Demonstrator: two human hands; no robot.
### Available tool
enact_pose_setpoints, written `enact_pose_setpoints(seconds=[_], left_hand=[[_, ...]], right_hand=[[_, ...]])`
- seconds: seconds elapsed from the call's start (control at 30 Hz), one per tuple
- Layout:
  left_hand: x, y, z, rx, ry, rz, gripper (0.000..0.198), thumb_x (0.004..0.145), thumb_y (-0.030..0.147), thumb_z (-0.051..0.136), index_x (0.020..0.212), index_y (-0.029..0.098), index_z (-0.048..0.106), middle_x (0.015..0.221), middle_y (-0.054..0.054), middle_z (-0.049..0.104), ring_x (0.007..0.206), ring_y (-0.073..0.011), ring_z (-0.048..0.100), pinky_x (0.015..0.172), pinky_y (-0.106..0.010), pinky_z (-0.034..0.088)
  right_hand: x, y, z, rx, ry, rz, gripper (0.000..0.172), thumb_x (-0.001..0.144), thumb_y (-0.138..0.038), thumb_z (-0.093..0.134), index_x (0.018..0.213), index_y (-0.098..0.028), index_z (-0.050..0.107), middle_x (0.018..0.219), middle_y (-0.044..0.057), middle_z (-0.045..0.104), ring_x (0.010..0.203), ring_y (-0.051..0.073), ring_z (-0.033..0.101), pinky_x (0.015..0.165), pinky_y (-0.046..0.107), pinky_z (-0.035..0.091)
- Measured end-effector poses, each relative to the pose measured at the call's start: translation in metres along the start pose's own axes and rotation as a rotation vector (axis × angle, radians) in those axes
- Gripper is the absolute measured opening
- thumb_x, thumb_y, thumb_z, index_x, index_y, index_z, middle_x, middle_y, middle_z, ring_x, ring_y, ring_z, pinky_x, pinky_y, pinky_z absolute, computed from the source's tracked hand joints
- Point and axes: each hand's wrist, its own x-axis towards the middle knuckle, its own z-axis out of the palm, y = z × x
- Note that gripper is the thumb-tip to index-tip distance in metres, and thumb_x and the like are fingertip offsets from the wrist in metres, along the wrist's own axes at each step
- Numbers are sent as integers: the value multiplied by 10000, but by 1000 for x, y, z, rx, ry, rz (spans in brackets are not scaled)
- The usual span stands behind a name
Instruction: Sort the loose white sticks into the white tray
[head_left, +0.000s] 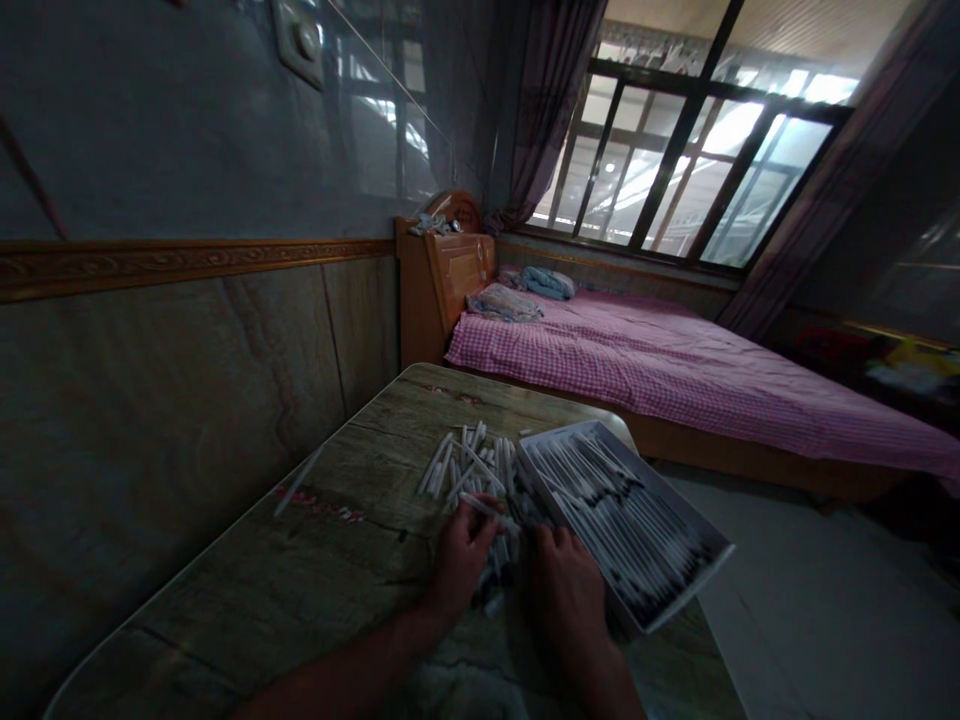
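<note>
My left hand (463, 548) is above the table, with thumb and fingers pinched on a slim white stick (480, 505) that looks like a pen barrel. A loose pile of similar white sticks (474, 458) lies just beyond it. To the right, my right hand (568, 578) has its fingers curled down beside the box; what they hold, if anything, is hidden. Small translucent pieces (495, 575) lie between the two hands, too blurred to name. A shallow white box (679, 612) holds rows of thin white sticks with dark ends.
The wood-patterned table (360, 570) has rounded corners and stands against the tiled wall (187, 400). A single white stick (298, 482) lies near its left edge. Behind the table is a bed (637, 350) with a pink checked sheet and a wooden headboard (442, 270).
</note>
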Motion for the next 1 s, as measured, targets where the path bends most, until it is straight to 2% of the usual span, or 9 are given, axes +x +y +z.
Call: enact_pose_setpoints(seconds=[0.17, 0.3, 0.43, 0.63, 0.83, 0.93, 1.0], left_hand=[[1, -2, -2, 38, 1, 6, 220, 703, 359, 696, 837, 201, 625, 806, -32, 716, 730, -180, 671, 654, -265, 527], [0, 2, -3, 42, 39, 6, 271, 722, 436, 671, 828, 201, 587, 746, -23, 696, 625, -161, 646, 548, -247, 509], [-2, 9, -2, 5, 53, -51, 330, 729, 497, 629, 861, 209, 535, 777, -22, 690, 614, -174, 670, 507, -270, 544], [-4, 15, 1, -50, 47, -133, 377, 710, 520, 629, 888, 221, 484, 760, -10, 680, 591, -208, 703, 412, -265, 530], [-1, 13, -1, -110, 64, -144, 426, 690, 533, 671, 903, 215, 484, 762, -18, 695, 608, -224, 720, 456, -299, 574], [2, 10, -3, -170, 83, -172, 443, 679, 530, 695, 914, 219, 483, 777, -15, 703, 633, -229, 728, 512, -325, 597], [3, 9, -4, -203, 94, -191, 434, 687, 509, 704, 926, 221, 484, 794, -16, 710, 655, -230, 734, 547, -336, 606]], right_hand=[[-4, -1, 2, -36, 41, 10, 216, 847, -67, 481, 938, -188, 635, 898, 94, 671, 850, 237, 629, 710, 307, 391], [-5, -1, 8, -54, 83, 17, 207, 823, -56, 507, 928, -186, 628, 878, 91, 673, 814, 227, 640, 665, 288, 383], [-6, 1, 16, -59, 136, 16, 199, 797, -44, 530, 884, -197, 623, 842, 74, 668, 774, 214, 639, 632, 275, 373], [-7, 3, 26, -37, 248, -39, 212, 765, -24, 543, 825, -216, 609, 818, 59, 640, 758, 227, 606, 653, 302, 390], [-6, 0, 28, 46, 433, -110, 222, 755, -19, 523, 811, -231, 555, 817, 49, 612, 762, 233, 568, 682, 320, 399], [-7, -3, 28, 163, 485, -197, 194, 811, -45, 480, 823, -229, 541, 753, 23, 600, 704, 200, 570, 644, 288, 388], [-8, -4, 28, 241, 493, -260, 205, 851, -64, 452, 898, -227, 568, 748, 11, 614, 694, 178, 589, 632, 266, 390]])
